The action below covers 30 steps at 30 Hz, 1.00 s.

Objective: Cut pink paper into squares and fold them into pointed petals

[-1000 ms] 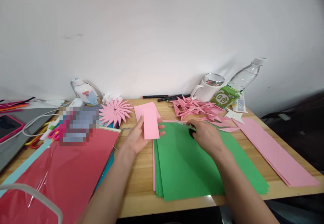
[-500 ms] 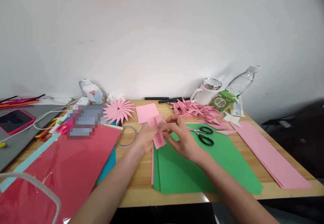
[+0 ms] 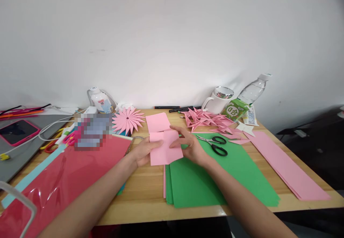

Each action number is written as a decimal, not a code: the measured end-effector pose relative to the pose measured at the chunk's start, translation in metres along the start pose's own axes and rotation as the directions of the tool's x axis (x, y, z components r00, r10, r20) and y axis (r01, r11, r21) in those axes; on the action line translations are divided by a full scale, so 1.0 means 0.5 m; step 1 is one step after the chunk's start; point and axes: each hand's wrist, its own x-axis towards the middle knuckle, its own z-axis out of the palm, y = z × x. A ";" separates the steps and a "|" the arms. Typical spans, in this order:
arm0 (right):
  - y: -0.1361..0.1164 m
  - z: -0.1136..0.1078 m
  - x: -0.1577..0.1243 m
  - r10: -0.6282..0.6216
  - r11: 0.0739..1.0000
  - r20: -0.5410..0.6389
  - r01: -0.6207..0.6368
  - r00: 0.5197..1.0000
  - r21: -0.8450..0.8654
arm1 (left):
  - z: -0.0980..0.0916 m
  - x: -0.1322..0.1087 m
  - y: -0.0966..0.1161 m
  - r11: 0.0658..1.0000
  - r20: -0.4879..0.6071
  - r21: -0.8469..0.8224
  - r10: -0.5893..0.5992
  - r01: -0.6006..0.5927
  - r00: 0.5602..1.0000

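Observation:
A creased square of pink paper is held up between my two hands, opened out nearly flat with a fold line down its middle. My left hand pinches its left edge, thumb on the near face. On the other side my right hand has its fingers at the right edge and upper corner. Just behind lies a stack of pink squares. Black-handled scissors rest on green paper sheets beside my right hand.
A pink folded-paper wheel lies at back left, and a pile of pointed pink pieces at back right. Nearby stand a white mug, a green box and a bottle. Pink strips and a red packet flank the work area.
The pink paper, folded and seen edge-on before, is now opened out and faces me. My left hand has shifted left and the right hand now touches the paper's right side.

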 end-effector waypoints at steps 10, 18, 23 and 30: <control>-0.002 0.012 0.012 0.402 0.853 -0.222 -0.276 0.888 0.443 | -0.003 0.003 -0.002 0.919 -0.050 0.006 0.393 -0.394 0.918; -0.005 0.023 0.011 0.406 0.860 -0.257 -0.271 0.877 0.433 | 0.002 0.006 -0.016 0.890 0.040 0.319 0.331 -0.326 0.943; -0.019 0.025 0.009 0.348 0.873 -0.208 -0.236 0.914 0.426 | 0.011 0.003 -0.009 0.765 -0.155 0.585 0.431 -0.269 0.889; -0.022 0.018 0.010 0.406 0.858 -0.224 -0.284 0.886 0.429 | 0.005 0.004 -0.005 0.700 -0.137 0.654 0.482 -0.287 0.865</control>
